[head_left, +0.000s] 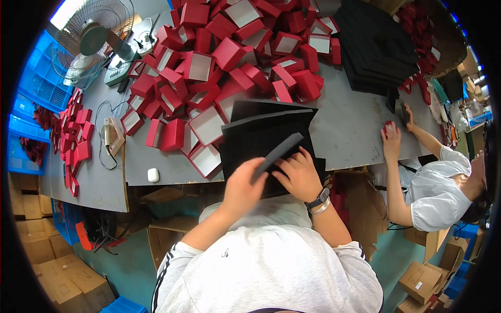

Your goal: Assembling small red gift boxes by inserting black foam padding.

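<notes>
Both hands worked at the near edge of the grey table (355, 130), over a stack of black foam sheets (261, 130). The left hand (242, 188) was curled around the near end of a dark foam strip (279, 151), fingers pressed together on it, while the right hand (300, 175) pinched the same strip from its other side, so the strip stood tilted up off the stack.

The strip looked soft and thin, so a hard pull could probably have torn or bent it, and the sheet beneath might have lifted with it and slid over the near edge. The heap of red boxes (229, 57) lay just beside the stack's far edge; a dragged sheet could likely have knocked some of them about.

The foam was matt and spongy-looking, cut in flat rectangles. The boxes were small, square and stiff-walled, many lying open with pale linings showing. A small white case (153, 175) sat near the near edge, a wire-caged fan (91, 39) stood at the far left corner, and another person's hand (391, 138) rested near the right edge.
</notes>
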`<state>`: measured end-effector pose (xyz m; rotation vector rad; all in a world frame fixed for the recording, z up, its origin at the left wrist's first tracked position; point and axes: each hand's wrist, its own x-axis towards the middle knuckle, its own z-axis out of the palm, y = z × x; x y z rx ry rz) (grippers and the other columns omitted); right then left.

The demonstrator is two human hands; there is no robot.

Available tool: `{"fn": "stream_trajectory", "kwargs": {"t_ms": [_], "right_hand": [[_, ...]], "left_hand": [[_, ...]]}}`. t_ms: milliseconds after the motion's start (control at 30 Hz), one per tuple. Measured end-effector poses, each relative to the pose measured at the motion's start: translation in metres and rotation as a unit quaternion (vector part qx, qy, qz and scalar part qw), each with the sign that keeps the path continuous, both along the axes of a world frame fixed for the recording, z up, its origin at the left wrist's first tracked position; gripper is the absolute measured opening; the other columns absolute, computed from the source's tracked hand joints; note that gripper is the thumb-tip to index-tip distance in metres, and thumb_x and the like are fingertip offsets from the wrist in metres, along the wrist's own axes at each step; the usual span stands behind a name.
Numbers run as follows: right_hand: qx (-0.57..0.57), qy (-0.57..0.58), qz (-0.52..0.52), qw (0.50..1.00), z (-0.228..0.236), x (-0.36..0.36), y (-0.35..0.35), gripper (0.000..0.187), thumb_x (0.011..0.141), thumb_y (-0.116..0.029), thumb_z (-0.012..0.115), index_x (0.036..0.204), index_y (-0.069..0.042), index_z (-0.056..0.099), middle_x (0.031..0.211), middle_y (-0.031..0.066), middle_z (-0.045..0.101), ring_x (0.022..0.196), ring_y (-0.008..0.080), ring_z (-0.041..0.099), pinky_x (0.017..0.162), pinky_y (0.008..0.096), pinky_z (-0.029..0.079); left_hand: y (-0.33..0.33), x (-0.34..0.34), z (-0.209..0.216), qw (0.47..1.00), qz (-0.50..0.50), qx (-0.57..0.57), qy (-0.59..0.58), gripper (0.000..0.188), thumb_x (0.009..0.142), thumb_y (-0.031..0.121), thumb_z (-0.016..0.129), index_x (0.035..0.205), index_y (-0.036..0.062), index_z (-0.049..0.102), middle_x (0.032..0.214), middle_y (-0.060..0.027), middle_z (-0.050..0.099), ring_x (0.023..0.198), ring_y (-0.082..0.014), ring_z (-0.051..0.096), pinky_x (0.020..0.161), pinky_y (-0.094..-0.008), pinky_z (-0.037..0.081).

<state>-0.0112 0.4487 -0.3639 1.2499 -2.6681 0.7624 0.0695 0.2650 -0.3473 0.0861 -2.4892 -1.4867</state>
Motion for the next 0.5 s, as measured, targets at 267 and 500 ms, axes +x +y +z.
{"fn": "stream_trajectory", "kwargs": {"t_ms": [267,500], "right_hand": [[-0.248,-0.196,-0.078,0.946,-0.013,-0.012,0.002,0.028,0.085,-0.007,0.068,0.111,-0.003,0.062,0.089,0.0088,0.065,0.085,0.0246,0.064,0.103,0.0428,0.045],[-0.538,-0.572,0.115,0.608,-0.012,-0.026,0.046,0.064,0.078,0.005,0.054,0.142,0.000,0.046,0.137,0.0122,0.054,0.127,0.0196,0.049,0.104,0.0290,0.038]], "left_hand": [[-0.058,0.002,0.006,0.857,-0.033,0.513,-0.034,0.042,0.092,0.003,0.065,0.132,-0.0023,0.055,0.125,-0.0102,0.065,0.111,-0.0196,0.064,0.098,-0.0338,0.051],[-0.014,-0.018,-0.010,0.987,-0.024,-0.112,-0.112,0.045,0.089,0.020,0.071,0.130,0.0049,0.061,0.113,-0.0161,0.066,0.102,-0.0331,0.064,0.088,-0.0375,0.051]]}}
